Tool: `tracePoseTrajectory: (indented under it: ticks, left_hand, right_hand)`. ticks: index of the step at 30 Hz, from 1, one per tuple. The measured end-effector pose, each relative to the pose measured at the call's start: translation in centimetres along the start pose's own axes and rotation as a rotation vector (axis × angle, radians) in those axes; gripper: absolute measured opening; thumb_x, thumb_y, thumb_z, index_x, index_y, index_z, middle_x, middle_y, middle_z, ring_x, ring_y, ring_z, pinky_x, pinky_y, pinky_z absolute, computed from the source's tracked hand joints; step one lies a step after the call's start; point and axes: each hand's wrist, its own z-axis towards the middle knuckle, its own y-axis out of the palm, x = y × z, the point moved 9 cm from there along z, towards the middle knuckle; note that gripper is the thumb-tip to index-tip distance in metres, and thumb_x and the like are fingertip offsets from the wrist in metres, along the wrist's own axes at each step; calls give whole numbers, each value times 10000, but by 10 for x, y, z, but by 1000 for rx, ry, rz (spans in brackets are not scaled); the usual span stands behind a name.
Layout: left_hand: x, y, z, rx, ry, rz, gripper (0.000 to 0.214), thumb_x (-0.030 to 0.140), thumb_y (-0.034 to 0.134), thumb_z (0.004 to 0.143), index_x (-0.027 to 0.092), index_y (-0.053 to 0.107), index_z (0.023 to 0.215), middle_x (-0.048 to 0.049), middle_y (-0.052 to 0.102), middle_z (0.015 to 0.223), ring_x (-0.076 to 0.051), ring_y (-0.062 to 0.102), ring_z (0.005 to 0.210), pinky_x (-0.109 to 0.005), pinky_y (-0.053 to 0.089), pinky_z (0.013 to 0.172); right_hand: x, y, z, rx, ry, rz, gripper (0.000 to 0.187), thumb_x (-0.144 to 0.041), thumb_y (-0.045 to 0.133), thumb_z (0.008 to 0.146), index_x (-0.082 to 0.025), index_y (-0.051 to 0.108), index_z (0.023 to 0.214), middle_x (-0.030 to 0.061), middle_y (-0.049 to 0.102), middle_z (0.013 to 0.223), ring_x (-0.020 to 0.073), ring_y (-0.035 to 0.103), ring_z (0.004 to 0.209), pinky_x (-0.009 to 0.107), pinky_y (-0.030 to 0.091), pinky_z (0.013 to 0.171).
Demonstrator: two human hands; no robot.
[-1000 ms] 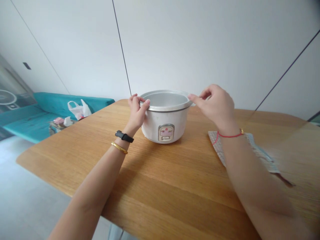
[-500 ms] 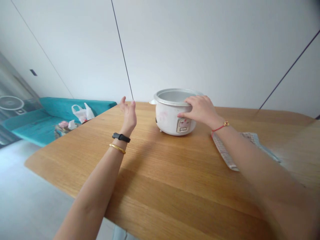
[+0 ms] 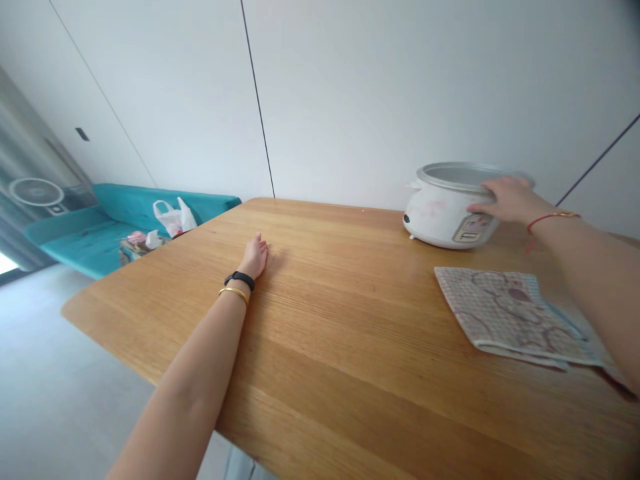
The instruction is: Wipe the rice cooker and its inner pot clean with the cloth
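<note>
A white rice cooker (image 3: 440, 210) with a metal inner pot and no lid stands at the far right of the wooden table (image 3: 345, 333). My right hand (image 3: 503, 199) rests on its near rim and front, fingers curled over the edge. My left hand (image 3: 254, 256) lies flat on the bare wood at the table's middle left, fingers together and stretched out, holding nothing. A black band and a gold bangle sit on that wrist. A red string bracelet is on the right wrist.
A folded patterned cloth (image 3: 515, 317) lies on the table near the right edge, in front of the cooker. Behind the table's left end is a teal sofa (image 3: 95, 230) with a white plastic bag (image 3: 173, 217) on it. A white wall stands close behind.
The left hand let go of the pot's rim and came down flat on the table. The right hand slid the cooker away to the right; the view has turned left.
</note>
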Motion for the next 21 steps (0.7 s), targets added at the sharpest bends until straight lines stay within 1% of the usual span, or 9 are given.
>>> tracePoseTrajectory:
  ticks: [3, 5, 9, 11, 13, 15, 17, 19, 21]
  left_hand:
    - [-3, 0, 2, 2, -13, -26, 128, 311, 539, 1016, 194, 590, 1027, -122, 638, 1178, -188, 588, 1310, -293, 409, 1162]
    - [-4, 1, 2, 0, -16, -42, 120, 293, 545, 1018, 188, 602, 1007, -107, 653, 1123, -179, 610, 1275, -287, 416, 1160]
    - [-3, 2, -2, -21, -30, -78, 125, 267, 534, 1025, 185, 628, 1015, -101, 681, 1080, -168, 644, 1213, -284, 444, 1145]
    - [-2, 2, -5, -36, -41, -95, 140, 271, 530, 1027, 187, 641, 1040, -115, 692, 1120, -172, 647, 1217, -289, 456, 1137]
    - [-1, 0, -9, -49, -51, -109, 172, 287, 508, 1039, 188, 648, 1050, -135, 695, 1178, -178, 642, 1241, -294, 465, 1128]
    - [0, -1, -11, -58, -55, -115, 208, 300, 475, 1055, 188, 649, 1034, -145, 692, 1221, -183, 634, 1267, -297, 469, 1122]
    - [0, -2, -12, -66, -56, -116, 240, 305, 450, 1065, 184, 644, 989, -146, 691, 1239, -184, 630, 1281, -290, 471, 1114]
    - [0, -1, -12, -74, -55, -111, 262, 302, 444, 1068, 178, 634, 936, -143, 697, 1230, -185, 637, 1274, -279, 477, 1099]
    - [0, 0, -12, -83, -54, -106, 280, 303, 447, 1068, 173, 625, 895, -139, 708, 1198, -189, 653, 1247, -276, 490, 1079]
  right_hand:
    - [14, 4, 3, -67, 41, 23, 597, -373, 644, 998, 66, 565, 1393, 300, 591, 1381, 250, 485, 1279, 410, 273, 991]
    - [14, 4, 1, -95, 72, 68, 607, -397, 563, 1044, 44, 513, 1459, 311, 511, 1473, 257, 401, 1375, 438, 243, 1035]
    - [-4, -6, -24, -4, 299, 161, 623, -417, 343, 1102, -196, 222, 1672, 264, 35, 1717, 386, -64, 1553, 674, 84, 1059]
    - [-30, -10, -47, 67, 379, 158, 655, -389, 294, 1088, -204, 110, 1689, 278, -90, 1708, 463, -147, 1537, 770, 52, 1032]
    - [-75, -8, -72, 85, 286, 144, 749, -491, 353, 1053, -172, 106, 1684, 290, -82, 1705, 516, -114, 1536, 797, 97, 1057]
    - [-118, 6, -102, -3, 186, 112, 794, -588, 410, 1003, -216, 204, 1673, 232, -17, 1735, 538, -91, 1544, 835, 101, 1077]
    - [-144, 36, -136, -227, 134, 42, 810, -673, 407, 965, -281, 264, 1660, 176, 139, 1739, 536, 26, 1555, 878, 96, 1068]
    - [-148, 60, -164, -360, 140, -33, 835, -748, 396, 930, -245, 413, 1597, 228, 366, 1643, 549, 272, 1493, 869, 172, 1068]
    - [-132, 81, -179, -416, 198, -45, 902, -784, 358, 920, -139, 490, 1536, 312, 525, 1482, 531, 486, 1361, 797, 326, 1052]
